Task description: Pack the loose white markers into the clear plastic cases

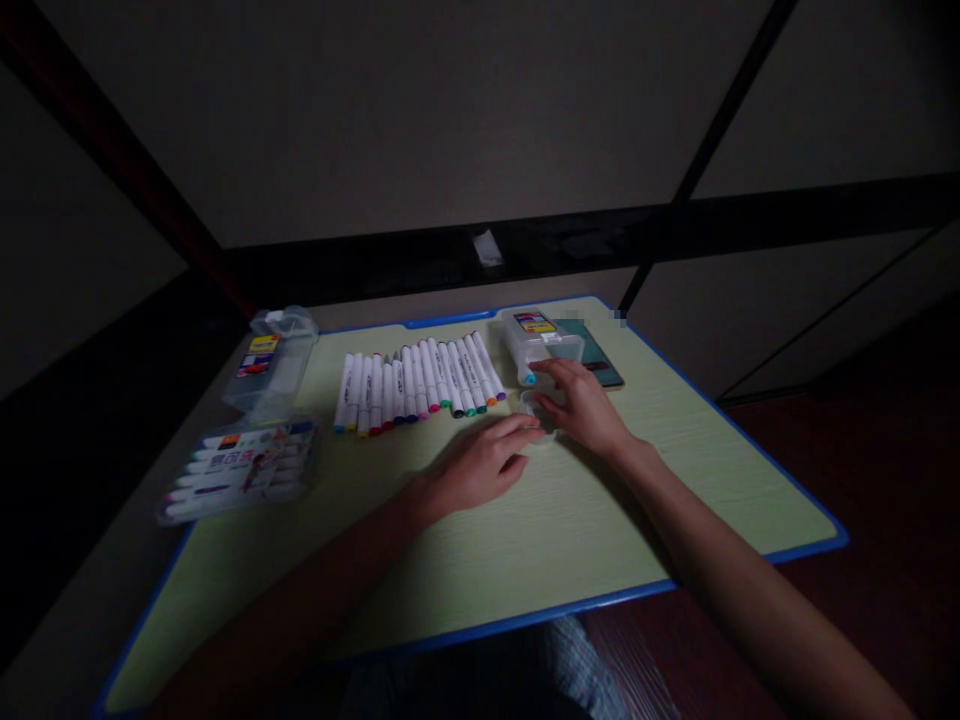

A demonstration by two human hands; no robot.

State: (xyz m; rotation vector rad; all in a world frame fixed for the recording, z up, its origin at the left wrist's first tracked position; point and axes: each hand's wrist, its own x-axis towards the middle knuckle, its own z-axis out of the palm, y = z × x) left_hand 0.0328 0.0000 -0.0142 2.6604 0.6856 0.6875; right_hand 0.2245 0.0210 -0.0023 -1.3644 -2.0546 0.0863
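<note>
Right hand (585, 402): thumb and index finger apart, index beside the blue-ended marker (530, 379) at the near mouth of the clear case (517, 340). Left hand (486, 462): loosely curled, fingertips at the clear lid (546, 437); grip cannot be told. White markers (420, 378) lie farther left on the bench (480, 555).

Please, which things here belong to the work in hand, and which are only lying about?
In the work:
- right box, with the right hand at its open end
- blue-ended marker there
- clear flap, by the left hand
- probably the marker row

Apparently just lying about:
- left box
- marker pack
- phone-like device
</note>
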